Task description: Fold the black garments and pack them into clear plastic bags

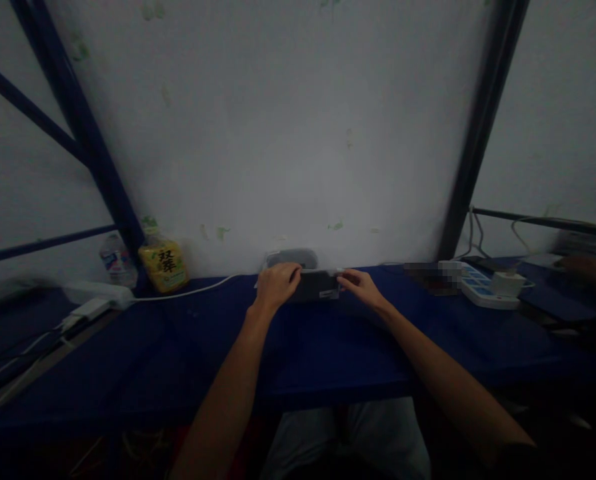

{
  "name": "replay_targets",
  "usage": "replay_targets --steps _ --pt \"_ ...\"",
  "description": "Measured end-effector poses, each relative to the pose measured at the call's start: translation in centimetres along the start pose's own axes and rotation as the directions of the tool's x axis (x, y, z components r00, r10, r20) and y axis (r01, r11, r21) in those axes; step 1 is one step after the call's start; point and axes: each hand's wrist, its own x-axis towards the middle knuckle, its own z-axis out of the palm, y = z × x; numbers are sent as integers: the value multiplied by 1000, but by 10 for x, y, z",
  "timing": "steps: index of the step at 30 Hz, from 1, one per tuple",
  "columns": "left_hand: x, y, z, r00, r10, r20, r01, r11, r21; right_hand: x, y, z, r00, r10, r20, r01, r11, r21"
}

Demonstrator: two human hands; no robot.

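While the left grip (277, 283) and right grip (360, 286) pinch its upper edge, the dark object (314, 287) sits between them

The left forearm (235, 377) stretches forward more steeply than the right forearm (441, 370); left hand (277, 281) and right hand (361, 287) face each other, fingers (294, 271) bent and pinching.
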Motion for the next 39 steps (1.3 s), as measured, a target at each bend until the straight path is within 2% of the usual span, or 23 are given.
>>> replay_targets --steps 2,7,10,15,21,28,32,34,36,38,39 --pt "0 14 2 998 43 -36 -43 999 -17 -1 -1 5 999 -35 -17 34 997 -71" --pt "-3 52 13 959 282 -34 -284 955 -89 -7 -8 13 975 -217 54 224 946 -233" --pt "-4 57 19 946 323 -26 -324 940 -108 -8 -13 15 956 -260 138 289 921 -263" --pt "-2 39 17 960 275 -43 -278 954 -110 -5 -13 7 963 -240 124 266 920 -286" --pt "-1 21 12 975 220 6 -218 970 -105 0 -2 -15 987 -125 101 154 919 -364" --pt "-3 -8 8 989 147 -10 -147 985 -85 2 14 -49 998 -67 -8 59 919 -391" --pt "-4 -10 6 996 83 -17 -84 993 -81 4 18 -58 992 -62 -107 8 898 -441" --pt "-4 -5 7 998 61 -13 -62 993 -97 4 15 -56 966 -119 -232 -15 863 -505" --pt "-6 4 11 998 70 -3 -70 991 -115 2 8 -49 905 -249 -344 -10 797 -604" --pt "-7 15 15 994 105 11 -103 987 -127 -2 -3 -40 846 -397 -356 40 713 -700" --pt "-8 20 18 992 124 17 -120 984 -130 -4 -8 -35 834 -453 -314 88 672 -735"
